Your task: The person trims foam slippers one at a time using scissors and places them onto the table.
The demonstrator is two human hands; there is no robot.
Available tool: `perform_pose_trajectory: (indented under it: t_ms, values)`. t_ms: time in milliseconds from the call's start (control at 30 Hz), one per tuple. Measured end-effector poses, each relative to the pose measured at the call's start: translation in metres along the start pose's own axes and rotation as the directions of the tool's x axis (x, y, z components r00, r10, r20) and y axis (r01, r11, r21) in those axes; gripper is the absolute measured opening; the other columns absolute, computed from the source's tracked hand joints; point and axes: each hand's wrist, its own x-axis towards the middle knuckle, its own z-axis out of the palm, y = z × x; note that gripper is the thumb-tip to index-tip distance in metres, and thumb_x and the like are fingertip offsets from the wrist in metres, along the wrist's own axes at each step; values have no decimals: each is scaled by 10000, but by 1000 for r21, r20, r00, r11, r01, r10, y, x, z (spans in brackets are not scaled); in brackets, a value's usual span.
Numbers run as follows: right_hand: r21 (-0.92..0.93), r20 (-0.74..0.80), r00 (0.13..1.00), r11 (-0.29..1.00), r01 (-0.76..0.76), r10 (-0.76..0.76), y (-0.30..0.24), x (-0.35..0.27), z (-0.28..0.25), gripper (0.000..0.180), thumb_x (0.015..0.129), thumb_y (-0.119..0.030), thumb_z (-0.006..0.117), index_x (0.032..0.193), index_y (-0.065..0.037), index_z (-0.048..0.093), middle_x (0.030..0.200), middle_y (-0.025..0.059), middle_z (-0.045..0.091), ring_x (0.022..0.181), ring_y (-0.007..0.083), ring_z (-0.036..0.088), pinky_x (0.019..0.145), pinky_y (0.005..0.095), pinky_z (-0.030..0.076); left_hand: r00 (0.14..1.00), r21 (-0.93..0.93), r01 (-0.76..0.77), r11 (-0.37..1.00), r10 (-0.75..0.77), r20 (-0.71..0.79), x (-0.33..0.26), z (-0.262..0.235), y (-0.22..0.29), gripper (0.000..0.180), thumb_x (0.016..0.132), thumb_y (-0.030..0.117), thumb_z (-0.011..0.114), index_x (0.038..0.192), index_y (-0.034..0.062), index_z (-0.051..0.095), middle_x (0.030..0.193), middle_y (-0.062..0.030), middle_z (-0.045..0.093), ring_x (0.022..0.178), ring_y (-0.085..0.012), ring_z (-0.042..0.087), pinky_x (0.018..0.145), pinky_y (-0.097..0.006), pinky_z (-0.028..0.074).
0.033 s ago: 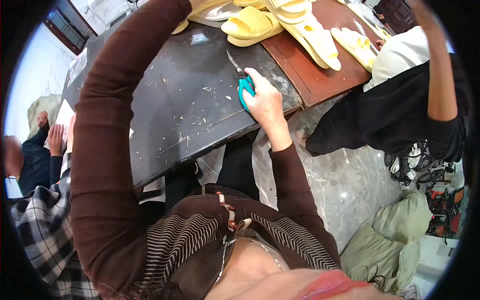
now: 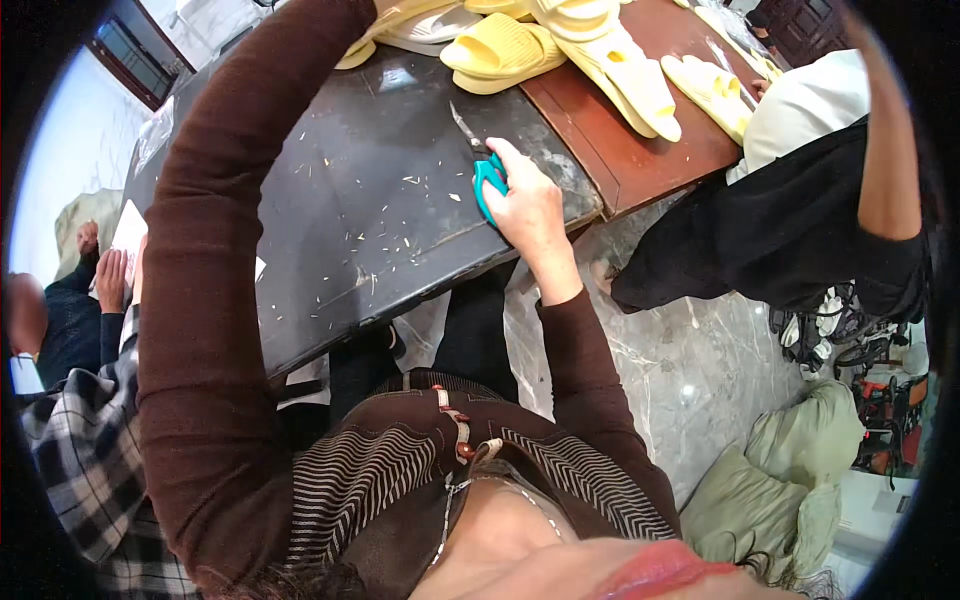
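Observation:
My right hand (image 2: 532,205) is closed around the teal handles of a pair of small scissors (image 2: 483,190) over the near right part of the dark table (image 2: 330,190). The slim metal blades point away and to the left. My left arm (image 2: 205,270) stretches far forward to the top edge, where the hand is cut off and its fingers cannot be made out. It is nearest to the yellow slippers at the back. One yellow slipper pair (image 2: 500,52) lies just beyond the scissors, beside a white-grey slipper (image 2: 430,25).
Small pale trimmings (image 2: 385,245) are scattered over the dark table. A reddish-brown table (image 2: 600,120) adjoins it, bearing more yellow slippers (image 2: 705,90). A person in black (image 2: 760,220) is at the right; another person's hand (image 2: 112,280) rests at the left. Greenish sacks (image 2: 745,500) lie on the floor.
Very little differs. My left arm has shifted slightly at the top edge, and the scissors' blades have tilted a touch to the left. The arm of the person at the right has moved slightly.

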Motion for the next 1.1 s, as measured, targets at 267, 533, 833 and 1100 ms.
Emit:
perform_pose_trajectory:
  t_ms: [267, 533, 833, 1100]
  values:
    - [-42, 60, 998, 999, 15, -13, 5, -1, -1, 384, 820, -189, 666, 1186, -108, 583, 907, 142, 666, 810, 339, 665, 680, 430, 543, 990, 367, -120, 923, 141, -30, 18, 30, 23, 134, 764, 244, 601, 713, 145, 676, 976, -58, 563, 872, -258, 559, 793, -415, 405]
    - [-30, 118, 993, 999, 35, -31, -8, 9, 4, 420, 791, -161, 689, 1204, -135, 619, 967, 127, 686, 839, 300, 678, 726, 390, 547, 991, 164, -84, 983, 100, -88, 42, 104, 67, 196, 728, 274, 632, 753, 96, 709, 1028, -87, 578, 896, -270, 558, 808, -439, 425]
    - [-102, 93, 994, 994, -41, 50, 14, -2, -5, 432, 803, -138, 704, 1227, -126, 621, 969, 164, 695, 829, 319, 686, 732, 409, 543, 999, -12, -17, 1000, 17, 44, -2, 65, 167, 112, 769, 157, 618, 797, 69, 681, 904, -52, 631, 845, -248, 631, 728, -420, 523]
    - [93, 91, 986, 984, -149, 141, 14, 0, -2, 382, 823, -101, 701, 1199, -82, 635, 954, 194, 695, 812, 300, 691, 730, 381, 530, 930, -615, 366, 698, -260, 259, -29, -14, 157, 314, 824, 202, 627, 1090, 47, 689, 996, -99, 701, 889, -320, 679, 776, -418, 532]
